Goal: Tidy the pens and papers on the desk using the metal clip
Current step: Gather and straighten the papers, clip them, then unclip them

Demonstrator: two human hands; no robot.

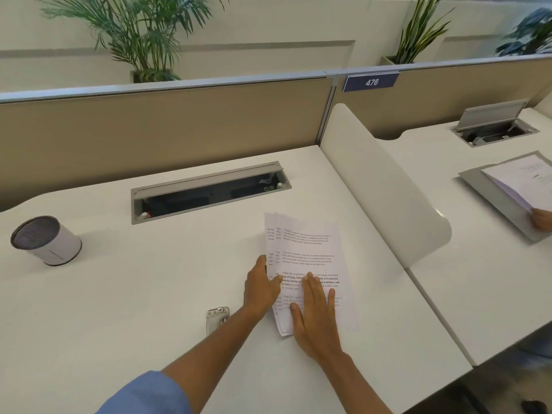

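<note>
Here, both hands flat: left hand (pixel 260 286) squares papers (pixel 307 264) edge, right hand (pixel 313 318) pins them; clip (pixel 217 318) waits nearby.

white papers (pixel 310 258) with black print, white desk (pixel 149 294), silver clip (pixel 217 319).

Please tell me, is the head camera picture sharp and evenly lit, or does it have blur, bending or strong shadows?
Head view: light is soft and even, with no glare and only faint shadows beside the left hand and right hand; the wide lens bends the partition top and the desk edges; small print on the papers is too blurred to read; the plants look slightly soft.
</note>
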